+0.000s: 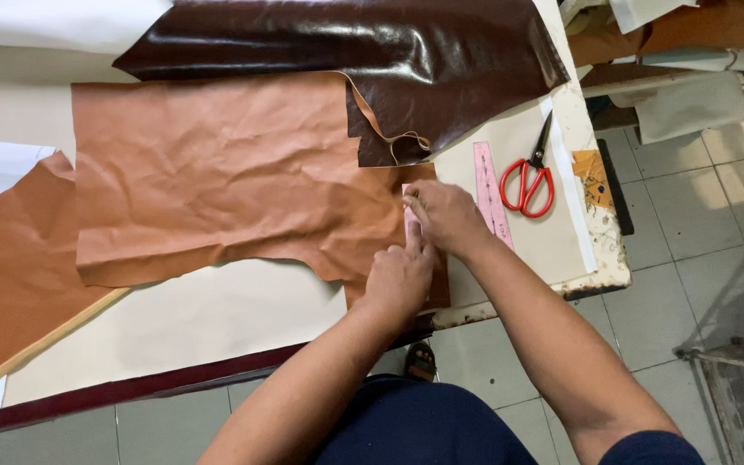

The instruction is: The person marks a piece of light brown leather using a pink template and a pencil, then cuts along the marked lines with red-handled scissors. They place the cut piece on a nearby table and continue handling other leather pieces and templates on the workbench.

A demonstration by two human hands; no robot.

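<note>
On the table (217,319), press your left hand (399,280) flat on the pink template (412,222) while your right hand (441,213) pinches its edge over the tan leather (217,172).

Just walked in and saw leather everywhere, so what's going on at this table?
A person presses a small pale strip onto the tan leather sheet with both hands, left hand below, right hand above. A pink ruler and red scissors lie beside them; dark brown leather lies further back.
</note>
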